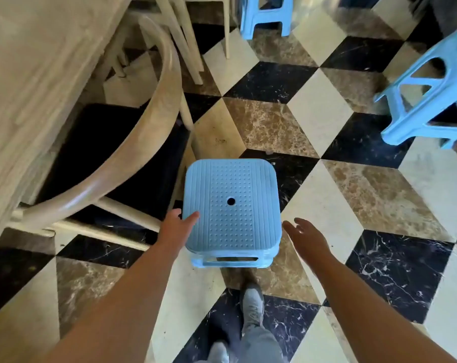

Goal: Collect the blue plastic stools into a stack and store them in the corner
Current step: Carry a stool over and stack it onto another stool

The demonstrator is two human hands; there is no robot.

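Observation:
A blue plastic stool (pixel 231 205) stands upright on the checkered floor right in front of me, its dimpled seat with a centre hole facing up. My left hand (pixel 176 226) touches the stool's left edge, thumb lying on the seat and fingers down the side. My right hand (pixel 304 237) hovers just off the stool's right side, fingers straight, holding nothing. A second blue stool (pixel 429 100) stands at the right edge. A third blue stool (pixel 264 15) stands at the top, only its legs visible.
A pale wooden table (pixel 25 74) fills the left, with a curved-back wooden chair (pixel 133 142) tucked beside the near stool. More pale chair legs (pixel 185 43) stand behind it. My grey shoes (pixel 252 305) are on the tiles below the stool.

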